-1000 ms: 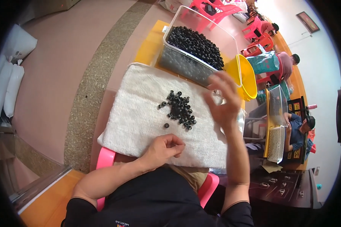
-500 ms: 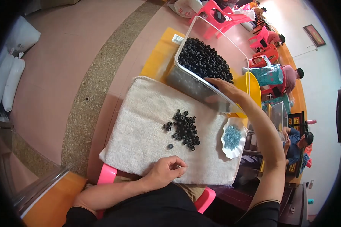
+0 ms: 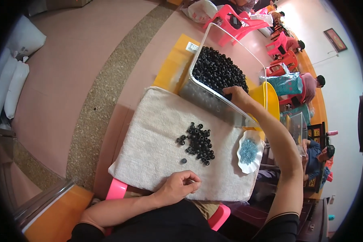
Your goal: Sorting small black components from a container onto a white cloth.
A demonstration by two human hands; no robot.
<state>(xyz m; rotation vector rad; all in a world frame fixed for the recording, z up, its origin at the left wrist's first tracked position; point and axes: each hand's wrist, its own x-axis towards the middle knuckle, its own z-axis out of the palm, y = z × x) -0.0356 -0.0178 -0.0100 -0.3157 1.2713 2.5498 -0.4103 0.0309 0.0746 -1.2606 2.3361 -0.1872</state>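
My right hand (image 3: 238, 98) reaches over the near wall of a clear plastic bin (image 3: 209, 97) filled with small black hollow plastic pieces (image 3: 218, 68). Its fingers curl round a few of these pieces; the bin wall partly hides the fingertips. My left hand (image 3: 177, 186) lies on a white towel (image 3: 149, 137) near my lap, thumb and forefinger bent together in a loop with nothing visible between them. Ahead of it is a loose pile of black pieces (image 3: 199, 143), with a single dark piece (image 3: 184, 161) apart. To the right, a white wavy-edged dish (image 3: 248, 167) holds small pale-blue clear bits (image 3: 249, 150).
A yellow tub (image 3: 272, 101) stands right of the bin, beside my right forearm. Pink chair parts (image 3: 117, 188) show under the towel's near edge. White sacks (image 3: 16, 88) stand at far left. Several people sit along the right, one in a dark blue top (image 3: 313, 155).
My right hand has risen slightly and drawn right inside the bin, its fingers now more curled over the black pieces. The left hand keeps its pose. The whole view has shifted slightly.
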